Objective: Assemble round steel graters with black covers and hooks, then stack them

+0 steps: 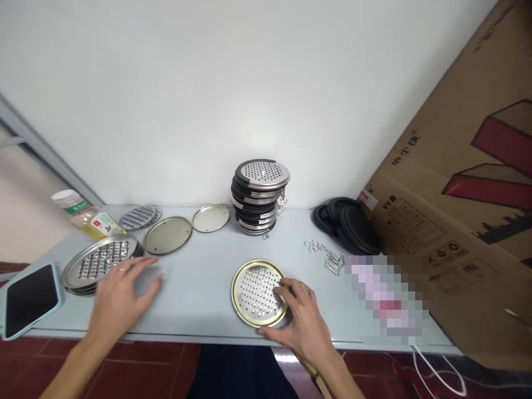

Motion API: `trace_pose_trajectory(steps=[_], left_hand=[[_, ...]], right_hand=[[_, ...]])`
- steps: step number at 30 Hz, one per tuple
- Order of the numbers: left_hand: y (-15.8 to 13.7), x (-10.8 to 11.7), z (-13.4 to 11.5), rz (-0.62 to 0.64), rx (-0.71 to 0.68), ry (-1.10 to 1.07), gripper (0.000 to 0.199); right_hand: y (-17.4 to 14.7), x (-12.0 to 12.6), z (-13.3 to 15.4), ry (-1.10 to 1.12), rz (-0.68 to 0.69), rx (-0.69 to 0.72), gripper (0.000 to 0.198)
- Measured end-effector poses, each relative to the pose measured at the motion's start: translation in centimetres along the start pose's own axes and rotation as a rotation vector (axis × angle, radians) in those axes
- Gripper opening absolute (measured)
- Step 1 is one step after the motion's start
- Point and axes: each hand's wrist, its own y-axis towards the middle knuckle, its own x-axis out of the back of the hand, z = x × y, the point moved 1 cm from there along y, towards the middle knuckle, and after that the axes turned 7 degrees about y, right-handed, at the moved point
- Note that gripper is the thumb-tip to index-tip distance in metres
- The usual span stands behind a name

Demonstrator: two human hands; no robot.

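My right hand (pixel 303 321) grips a round metal grater (pixel 257 293) at its right and lower rim, thumb at the near edge and fingertips over the right side. The grater has a gold-coloured rim and lies flat near the front of the table. On the left, my left hand (pixel 122 293) is open, thumb and fingers apart, holding nothing. It is beside a stack of oval graters (pixel 97 263) and partly covers the stack's right end. Behind it lie a gold-toned round plate (pixel 167 234), a smaller pale plate (pixel 210 218) and a thin perforated disc (pixel 139 216).
A tall stack of black-edged graters (pixel 261 199) stands against the wall. Black rings and lids (pixel 353 224) and wire hooks (pixel 332 261) lie to its right. A phone (pixel 32 299) and a bottle (pixel 89 216) are at left. A large carton (pixel 457 221) borders the right; a pixelated patch covers something.
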Motion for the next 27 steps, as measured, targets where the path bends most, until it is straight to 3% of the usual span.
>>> trace_pose_trajectory(steps=[3, 6, 14, 19, 27], left_hand=[[0.6, 1.2, 3.3, 0.044, 0.093, 0.184, 0.035], [0.7, 1.7, 4.6, 0.132, 0.125, 0.282, 0.039], [0.6, 0.9, 4.8, 0.158, 0.168, 0.370, 0.037], [1.3, 1.8, 4.7, 0.193, 0.189, 0.384, 0.031], [1.3, 4.5, 4.4, 0.030, 0.153, 0.451, 0.036]], right_hand=[[0.1, 0.0, 0.1, -0.011, -0.001, 0.020, 0.067], [0.2, 0.0, 0.2, -0.019, -0.003, 0.029, 0.067], [0.1, -0.1, 0.1, -0.019, -0.016, 0.029, 0.068], [0.1, -0.1, 0.1, -0.018, -0.024, 0.029, 0.069], [0.1, 0.1, 0.2, -0.021, -0.029, 0.036, 0.067]])
